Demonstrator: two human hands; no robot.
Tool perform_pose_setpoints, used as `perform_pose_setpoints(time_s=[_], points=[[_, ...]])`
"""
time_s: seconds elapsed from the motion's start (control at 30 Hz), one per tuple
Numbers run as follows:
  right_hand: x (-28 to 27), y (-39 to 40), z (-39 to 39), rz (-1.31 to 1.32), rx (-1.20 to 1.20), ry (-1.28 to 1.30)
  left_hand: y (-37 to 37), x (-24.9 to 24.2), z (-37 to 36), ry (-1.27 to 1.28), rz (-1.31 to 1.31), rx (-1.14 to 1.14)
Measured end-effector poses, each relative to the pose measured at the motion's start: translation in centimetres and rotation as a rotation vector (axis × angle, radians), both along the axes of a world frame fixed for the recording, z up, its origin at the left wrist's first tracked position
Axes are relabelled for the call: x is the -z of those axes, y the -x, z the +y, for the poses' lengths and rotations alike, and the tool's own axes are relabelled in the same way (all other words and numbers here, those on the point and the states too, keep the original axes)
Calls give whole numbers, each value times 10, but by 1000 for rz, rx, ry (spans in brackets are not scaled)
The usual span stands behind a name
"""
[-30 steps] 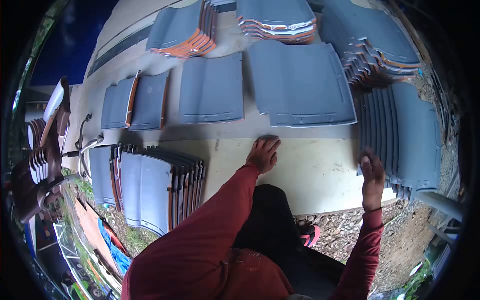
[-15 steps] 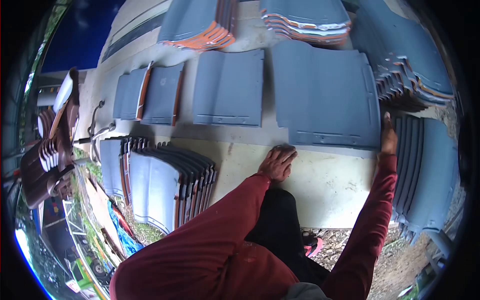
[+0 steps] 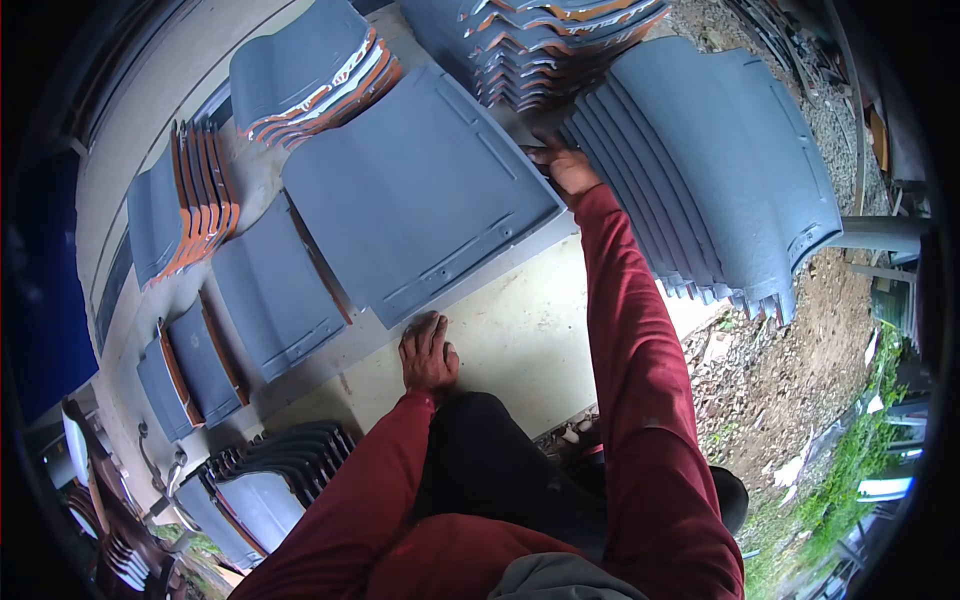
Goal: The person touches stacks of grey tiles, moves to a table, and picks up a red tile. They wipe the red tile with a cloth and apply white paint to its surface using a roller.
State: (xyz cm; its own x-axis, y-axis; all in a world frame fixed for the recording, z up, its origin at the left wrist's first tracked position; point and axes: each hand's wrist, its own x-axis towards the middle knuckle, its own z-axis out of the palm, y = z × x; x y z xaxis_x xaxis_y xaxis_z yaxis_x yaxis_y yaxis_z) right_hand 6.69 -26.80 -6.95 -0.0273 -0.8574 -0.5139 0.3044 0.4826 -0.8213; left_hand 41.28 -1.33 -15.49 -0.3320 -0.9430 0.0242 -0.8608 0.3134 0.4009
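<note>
A large grey-blue roof tile lies at a slant before me on the pale surface. My right hand is at its right edge, fingers curled in around that edge and partly hidden. My left hand rests on the pale surface just in front of the tile's near edge, fingers stretched out and holding nothing. Left of the big tile lies another grey tile with a brown side edge. Close by my right wrist is a stack of grey tiles standing on edge.
Tile stacks with orange-brown edges stand at the back and far left. Smaller tile pieces lie at left, above a row of upright tiles. Stony ground stretches beyond the table on the right.
My view has turned to the right, so the tiles now appear slanted and shifted left. My right hand has moved farther back along the tile's right edge. The left hand stays on the surface.
</note>
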Motion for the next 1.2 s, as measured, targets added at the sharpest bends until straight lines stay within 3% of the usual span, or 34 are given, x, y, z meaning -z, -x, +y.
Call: perform_pose_setpoints(time_s=[0.2,0.4,0.5,0.53,0.67,0.73,0.77,0.83,0.87,1.0,1.07,1.1,1.17,1.2], points=[[21,5,-17,-100,32,96,2,-1,-1,49,-21,24],[32,-14,-41,-5,22,141,2,-4,-1,58,-9,-2],[36,-2,-43,616,-134,343,-1,-4,-3,65,9,-16],[49,2,-44,957,-239,517,-1,-4,-2,65,7,-7],[57,5,-49,978,-356,392,1,-4,-2,50,0,5],[43,-2,-45,632,-222,211,0,-4,-1,45,10,12],[35,-5,-45,641,-213,207,1,-4,-1,40,10,11],[28,-7,-45,1104,-422,238,3,-5,-2,19,10,11],[35,-5,-44,1245,-500,376,3,-5,-2,26,20,11],[58,9,-49,1086,-539,409,2,-6,-1,21,16,4],[110,18,-59,766,-246,749,2,-7,-2,23,19,1],[87,8,-53,764,-249,749,1,-8,-2,28,20,1],[11,-21,-33,-38,67,290,1,-5,-1,28,22,-1],[15,-18,-33,-38,65,291,1,-5,-1,29,23,0]])
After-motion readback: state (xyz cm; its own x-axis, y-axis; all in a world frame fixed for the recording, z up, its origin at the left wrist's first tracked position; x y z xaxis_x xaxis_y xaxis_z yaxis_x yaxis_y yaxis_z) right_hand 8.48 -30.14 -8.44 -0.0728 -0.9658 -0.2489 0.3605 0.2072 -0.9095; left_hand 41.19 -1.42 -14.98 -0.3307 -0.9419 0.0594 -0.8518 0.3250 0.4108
